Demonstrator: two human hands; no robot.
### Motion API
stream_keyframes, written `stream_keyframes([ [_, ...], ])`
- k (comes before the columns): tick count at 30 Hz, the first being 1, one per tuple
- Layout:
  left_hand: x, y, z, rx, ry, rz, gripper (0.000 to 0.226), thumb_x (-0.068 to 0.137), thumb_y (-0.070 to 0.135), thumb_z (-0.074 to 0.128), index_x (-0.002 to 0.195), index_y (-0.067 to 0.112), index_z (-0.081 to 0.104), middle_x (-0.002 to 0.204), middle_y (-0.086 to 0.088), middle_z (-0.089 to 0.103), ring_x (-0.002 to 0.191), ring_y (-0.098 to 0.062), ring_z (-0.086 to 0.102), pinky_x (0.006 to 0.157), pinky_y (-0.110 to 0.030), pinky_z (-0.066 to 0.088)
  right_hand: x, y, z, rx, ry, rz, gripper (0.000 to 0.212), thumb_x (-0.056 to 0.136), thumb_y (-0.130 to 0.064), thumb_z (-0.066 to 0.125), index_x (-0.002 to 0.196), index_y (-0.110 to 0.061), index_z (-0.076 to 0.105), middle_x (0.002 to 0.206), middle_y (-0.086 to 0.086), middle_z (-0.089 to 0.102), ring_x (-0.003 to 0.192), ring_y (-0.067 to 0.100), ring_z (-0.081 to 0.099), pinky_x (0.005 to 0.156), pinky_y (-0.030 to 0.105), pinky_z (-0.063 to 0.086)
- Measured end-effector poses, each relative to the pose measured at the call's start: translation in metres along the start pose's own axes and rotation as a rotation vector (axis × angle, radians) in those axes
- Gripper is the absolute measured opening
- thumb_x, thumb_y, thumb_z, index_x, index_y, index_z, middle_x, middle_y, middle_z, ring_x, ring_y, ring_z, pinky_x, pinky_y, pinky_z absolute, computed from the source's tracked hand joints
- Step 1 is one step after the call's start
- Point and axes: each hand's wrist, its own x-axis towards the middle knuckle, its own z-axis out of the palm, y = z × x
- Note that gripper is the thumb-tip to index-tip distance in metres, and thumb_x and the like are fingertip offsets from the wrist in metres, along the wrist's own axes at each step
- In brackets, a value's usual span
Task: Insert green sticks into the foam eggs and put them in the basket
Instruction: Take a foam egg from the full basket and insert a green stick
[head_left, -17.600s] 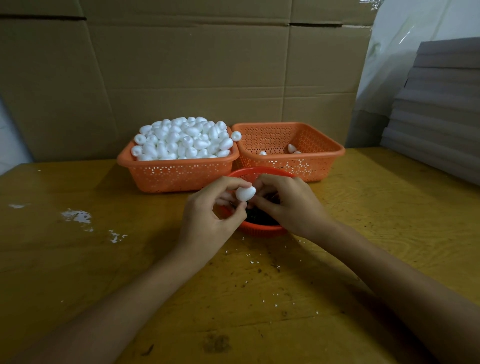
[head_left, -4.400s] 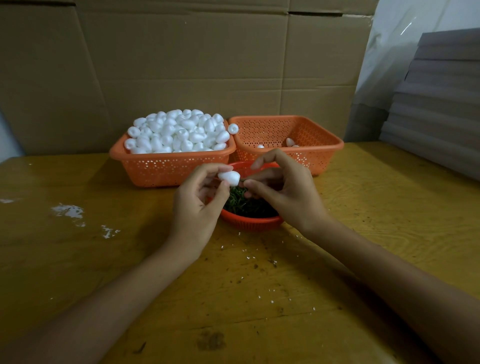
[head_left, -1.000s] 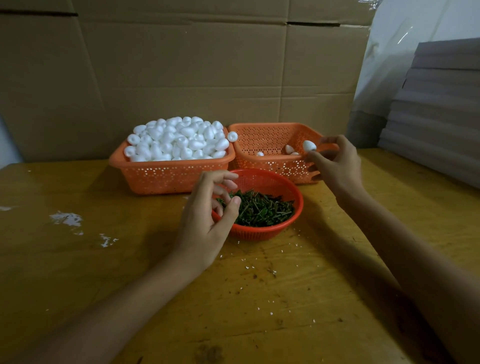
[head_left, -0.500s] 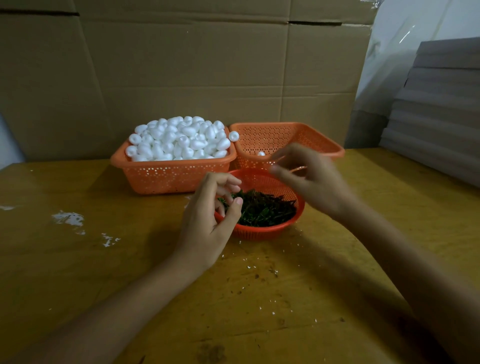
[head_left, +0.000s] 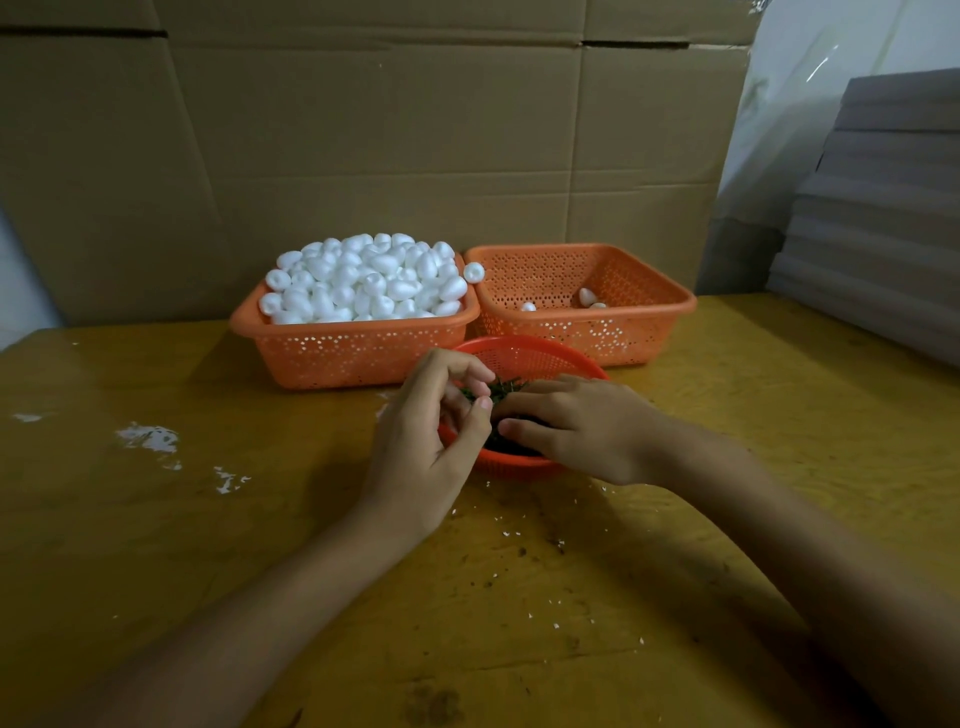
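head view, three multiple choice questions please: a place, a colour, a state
1. Where is the round bowl of green sticks?
A) behind the baskets
B) in front of the baskets
C) inside a basket

2. What colour are the eggs?
A) white
B) green
C) orange

3. How full is the right basket?
A) heaped
B) half full
C) nearly empty

Answers: B, it sits nearer the camera than both baskets; A, the heap in the left basket is white; C, only a few eggs lie on its bottom.

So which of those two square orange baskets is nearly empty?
The right basket: only a few foam eggs lie inside, while the left basket is heaped full.
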Motion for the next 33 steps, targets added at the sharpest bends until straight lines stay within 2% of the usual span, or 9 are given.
stream_keyframes([
  [5,-0.001,-0.001,0.001,-0.002,-0.001,0.008,0.015,0.097,0.025,0.057,0.111,0.018,0.061,0.097,0.009,0.064,0.086,-0.018,0.065,0.075,-0.044,0.055,0.0,0.001,0.002,-0.014,-0.004,0.003,0.045,0.106,-0.056,0.029,0.144,-0.041,0.049,0.137,-0.007,0.057,0.131,0.02,0.052,0.106,0.045,0.042],
  [8,-0.001,0.0,0.001,0.002,-0.002,0.018,0.015,0.097,0.026,0.057,0.11,0.019,0.061,0.097,0.009,0.065,0.085,-0.019,0.065,0.074,-0.047,0.054,-0.001,0.001,0.002,-0.016,0.0,0.001,0.046,0.105,-0.057,0.026,0.142,-0.04,0.049,0.134,-0.007,0.057,0.127,0.021,0.054,0.105,0.046,0.043],
  [16,-0.001,0.001,0.0,0.031,-0.018,0.031,0.012,0.097,0.018,0.059,0.109,0.022,0.061,0.098,0.009,0.064,0.085,-0.018,0.065,0.074,-0.045,0.054,-0.001,0.001,0.004,0.001,0.011,0.013,0.043,0.105,-0.057,0.028,0.139,-0.04,0.049,0.127,-0.009,0.058,0.123,0.019,0.055,0.103,0.045,0.043],
  [25,-0.001,-0.001,0.0,0.025,-0.02,0.037,0.014,0.098,0.024,0.057,0.11,0.019,0.061,0.098,0.009,0.064,0.087,-0.018,0.065,0.074,-0.044,0.054,-0.001,0.0,0.003,-0.01,-0.007,0.018,0.044,0.106,-0.056,0.027,0.141,-0.039,0.048,0.132,-0.007,0.058,0.125,0.02,0.054,0.105,0.046,0.042],
  [28,0.001,0.001,-0.001,0.023,0.0,0.025,0.013,0.098,0.019,0.059,0.111,0.016,0.061,0.101,0.005,0.063,0.093,-0.019,0.064,0.076,-0.041,0.053,0.0,0.001,0.004,-0.013,-0.003,0.021,0.044,0.106,-0.056,0.028,0.14,-0.038,0.049,0.133,-0.007,0.058,0.126,0.02,0.054,0.106,0.046,0.042],
  [31,0.012,0.0,-0.007,0.155,0.032,0.029,0.018,0.098,0.016,0.059,0.116,0.016,0.06,0.109,0.001,0.06,0.102,-0.014,0.059,0.081,-0.035,0.052,0.0,0.001,0.005,-0.022,0.004,0.018,0.045,0.106,-0.056,0.028,0.142,-0.037,0.049,0.137,-0.005,0.058,0.129,0.021,0.054,0.107,0.046,0.041],
  [33,0.026,-0.004,-0.014,0.321,0.056,0.023,0.025,0.099,0.017,0.062,0.124,0.015,0.059,0.12,0.0,0.056,0.112,-0.015,0.056,0.091,-0.033,0.051,0.0,0.002,0.006,-0.022,0.017,0.019,0.044,0.106,-0.056,0.028,0.141,-0.037,0.05,0.137,-0.006,0.058,0.13,0.021,0.053,0.106,0.045,0.041],
])
